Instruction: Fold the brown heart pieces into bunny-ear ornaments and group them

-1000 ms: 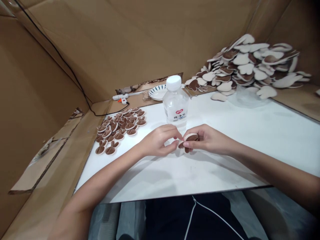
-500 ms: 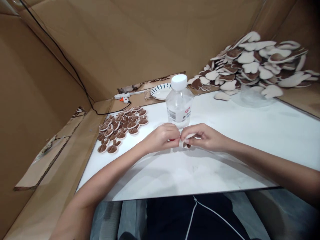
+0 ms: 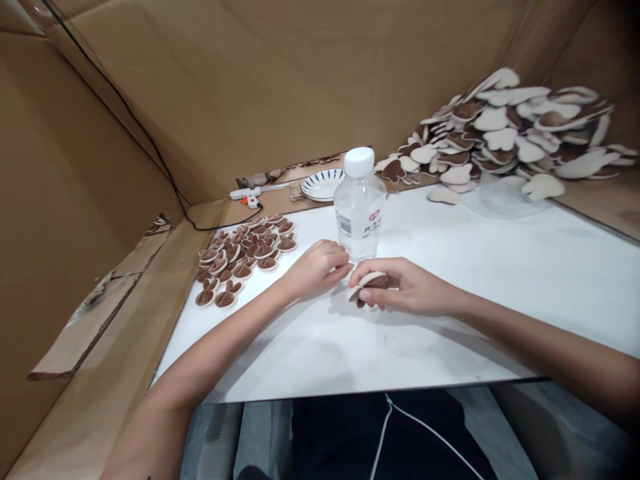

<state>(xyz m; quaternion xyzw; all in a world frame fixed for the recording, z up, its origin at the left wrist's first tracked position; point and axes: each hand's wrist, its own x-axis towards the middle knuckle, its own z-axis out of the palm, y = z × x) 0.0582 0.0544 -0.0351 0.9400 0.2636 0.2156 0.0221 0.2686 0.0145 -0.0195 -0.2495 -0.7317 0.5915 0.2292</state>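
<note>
My right hand [image 3: 407, 287] grips a brown-and-white plush piece [image 3: 376, 280] between thumb and fingers, over the white tabletop, in front of the bottle. Part of the piece is hidden by the fingers. My left hand [image 3: 323, 268] is just left of it, fingers curled together with the tips close to the bottle's base; whatever is pinched there, if anything, is too small to make out. Behind both hands a clear plastic bottle [image 3: 359, 207] with a white cap stands upright. To the left lies a cluster of small brown pieces [image 3: 243, 270] with pale edges and ear-like lobes.
A large heap of brown-and-white plush pieces [image 3: 500, 139] fills the back right corner, beside a clear plastic bag [image 3: 505, 202]. At the back lie a white glue gun [image 3: 247, 195] with a black cord and a striped plate [image 3: 323, 185]. Cardboard walls [image 3: 280, 80] surround the table.
My hands have come apart a little. My right hand has lowered slightly, turning the plush piece so more of its brown face shows. My left hand has drawn slightly left.
</note>
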